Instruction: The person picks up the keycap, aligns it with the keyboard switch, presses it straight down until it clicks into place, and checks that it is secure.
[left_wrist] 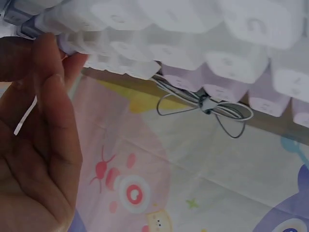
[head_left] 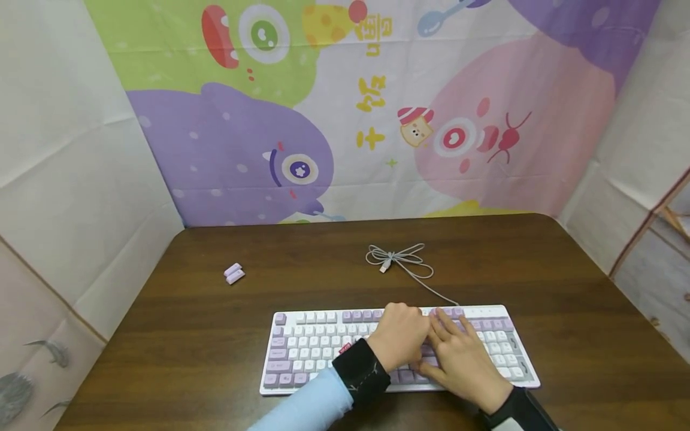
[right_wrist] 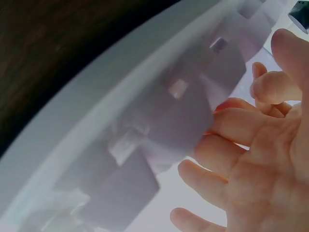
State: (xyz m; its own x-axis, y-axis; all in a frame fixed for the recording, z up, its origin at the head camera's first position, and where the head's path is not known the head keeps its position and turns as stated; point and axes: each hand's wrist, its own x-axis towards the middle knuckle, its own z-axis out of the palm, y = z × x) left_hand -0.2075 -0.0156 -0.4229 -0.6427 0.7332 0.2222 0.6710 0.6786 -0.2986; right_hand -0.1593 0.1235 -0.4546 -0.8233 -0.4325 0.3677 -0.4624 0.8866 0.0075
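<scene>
A white keyboard (head_left: 265, 383) with white and lilac keycaps lies on the table. Over its middle-right part, my left hand (head_left: 401, 335) is bent with its fingers curled down. In the left wrist view, my left hand (left_wrist: 43, 145) has its fingertips close together beside the keys; what lies between them is hidden. My right hand (head_left: 463, 362) rests on the right part of the keyboard with its fingers spread, touching my left hand. In the right wrist view, fingertips of my right hand (right_wrist: 260, 159) touch the side of a lilac keycap (right_wrist: 178, 116).
Two loose lilac keycaps (head_left: 234, 274) lie on the wooden table (head_left: 178, 335) at the left. Behind the keyboard is a bundled USB cable (head_left: 399, 257). A red keycap (head_left: 345, 348) shows beside my left wrist. A cartoon-printed cloth (head_left: 372, 179) hangs at the back.
</scene>
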